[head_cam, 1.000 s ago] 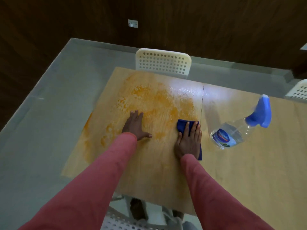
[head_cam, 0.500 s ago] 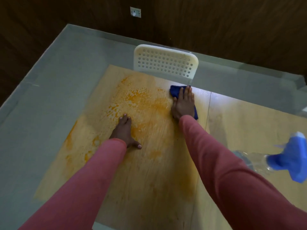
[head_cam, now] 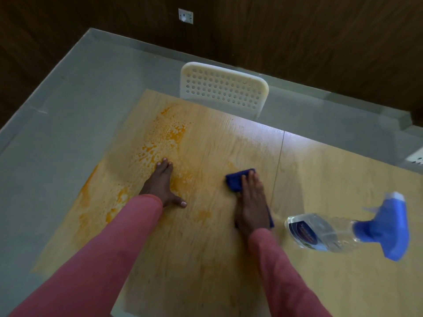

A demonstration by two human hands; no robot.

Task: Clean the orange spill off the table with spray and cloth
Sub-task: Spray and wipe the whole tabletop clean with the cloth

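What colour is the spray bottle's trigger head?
Blue, on a clear spray bottle; trigger head shows in the head view.

Single wide-angle view, worn on the head, close above the bench (head_cam: 332, 179), facing forward and steeply down; chair (head_cam: 224, 90) and wall (head_cam: 297, 30) beyond the far edge.

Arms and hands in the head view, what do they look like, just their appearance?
Both arms wear plain salmon-pink long sleeves, left sleeve and right sleeve, reaching the wrists, with no markings. The left hand and right hand are bare: no gloves, rings or watch in view.
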